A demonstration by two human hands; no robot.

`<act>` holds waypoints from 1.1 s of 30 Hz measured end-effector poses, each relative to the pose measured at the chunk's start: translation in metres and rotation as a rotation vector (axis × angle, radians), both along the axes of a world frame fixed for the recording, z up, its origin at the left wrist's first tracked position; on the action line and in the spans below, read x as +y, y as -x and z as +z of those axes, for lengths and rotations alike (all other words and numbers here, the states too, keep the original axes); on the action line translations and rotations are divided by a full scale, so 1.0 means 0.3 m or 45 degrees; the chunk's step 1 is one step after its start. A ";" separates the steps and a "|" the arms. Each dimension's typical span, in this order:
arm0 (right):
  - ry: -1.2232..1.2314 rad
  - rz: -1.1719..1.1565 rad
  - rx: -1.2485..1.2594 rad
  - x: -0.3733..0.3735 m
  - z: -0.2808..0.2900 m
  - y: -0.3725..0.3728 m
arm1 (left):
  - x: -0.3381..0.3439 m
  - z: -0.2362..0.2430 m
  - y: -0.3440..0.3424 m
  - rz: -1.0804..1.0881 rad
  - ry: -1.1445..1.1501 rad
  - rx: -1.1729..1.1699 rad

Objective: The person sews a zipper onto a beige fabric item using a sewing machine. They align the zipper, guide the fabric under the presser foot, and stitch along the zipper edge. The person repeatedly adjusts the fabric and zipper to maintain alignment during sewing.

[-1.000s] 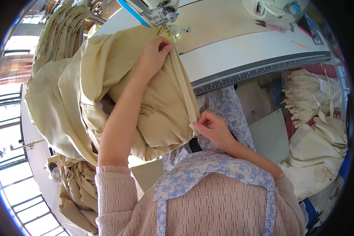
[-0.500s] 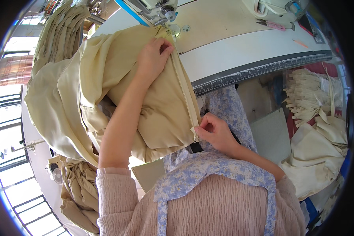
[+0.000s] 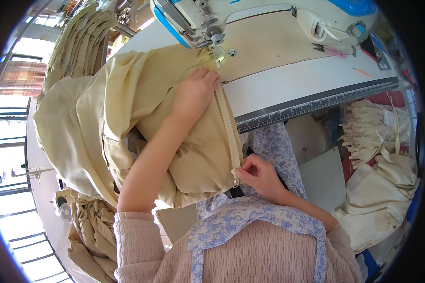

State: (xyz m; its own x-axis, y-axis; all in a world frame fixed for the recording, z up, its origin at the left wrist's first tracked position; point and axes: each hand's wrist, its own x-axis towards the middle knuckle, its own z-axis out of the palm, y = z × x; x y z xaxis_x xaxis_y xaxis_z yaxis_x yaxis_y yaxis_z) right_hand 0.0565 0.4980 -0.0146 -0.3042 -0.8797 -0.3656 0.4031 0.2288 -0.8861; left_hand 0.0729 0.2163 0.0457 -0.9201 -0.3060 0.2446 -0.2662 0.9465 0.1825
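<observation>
A large beige cloth piece (image 3: 174, 165), perhaps part of a garment, drapes over the table's near edge. A pale zipper (image 3: 227, 127) runs along its right border, its upper end close under the sewing machine's (image 3: 211, 35) presser-foot area. My left hand (image 3: 196, 94) rests on the cloth below the machine, fingers closed over the zipper's upper stretch. At the lower end, my right hand (image 3: 262, 178) pinches the zipper's edge between thumb and forefinger, beside the slider (image 3: 234, 174). The cloth's far corner at the needle is partly hidden by the machine head.
A ruler strip (image 3: 316, 104) lines the table's front edge. Pink-handled snips (image 3: 333, 51) and an orange pencil-like stick (image 3: 362, 72) lie on the right. Beige pieces are stacked (image 3: 78, 45) at far left; bundled strips (image 3: 370, 125) and pale cloth (image 3: 380, 195) sit at right.
The whole scene sits lower in the picture, showing more of the machine. My left hand's fingers have closed down over the zipper edge; my right hand keeps its pinch at the lower end.
</observation>
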 end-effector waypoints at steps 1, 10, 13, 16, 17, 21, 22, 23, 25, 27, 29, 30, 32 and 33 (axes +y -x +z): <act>-0.005 0.003 0.005 0.001 0.002 0.000 | 0.008 0.016 -0.023 -0.071 0.055 -0.011; -0.034 0.020 -0.075 0.006 0.007 0.005 | 0.083 0.025 -0.138 -0.139 0.239 -0.185; -0.007 0.008 -0.046 0.003 -0.002 0.005 | 0.074 0.021 -0.135 -0.145 0.228 -0.186; -0.005 0.007 -0.036 0.005 -0.009 0.001 | 0.074 0.021 -0.140 -0.154 0.210 -0.164; -0.010 0.007 -0.031 0.005 -0.010 0.001 | 0.075 0.022 -0.140 -0.159 0.209 -0.160; -0.038 0.008 -0.021 0.003 0.002 0.002 | 0.067 0.000 -0.143 -0.174 0.220 -0.104; -0.048 0.009 -0.021 0.002 0.003 0.002 | 0.065 -0.003 -0.144 -0.172 0.219 -0.104; -0.052 0.011 -0.020 0.002 0.002 0.002 | 0.064 -0.005 -0.145 -0.170 0.219 -0.104; -0.057 0.016 -0.019 0.001 0.001 0.002 | 0.063 -0.008 -0.145 -0.167 0.216 -0.106; -0.066 0.023 0.025 -0.002 0.006 0.004 | 0.063 -0.008 -0.145 -0.166 0.211 -0.109; -0.077 0.028 0.044 -0.003 0.005 0.004 | 0.063 -0.006 -0.145 -0.177 0.215 -0.108; -0.083 0.029 0.040 -0.003 0.003 0.003 | 0.064 -0.005 -0.145 -0.182 0.216 -0.108; -0.095 0.031 0.019 -0.005 0.001 0.005 | 0.067 -0.005 -0.148 -0.178 0.222 -0.114; -0.101 0.029 -0.001 -0.005 0.002 0.007 | 0.069 -0.004 -0.150 -0.177 0.225 -0.118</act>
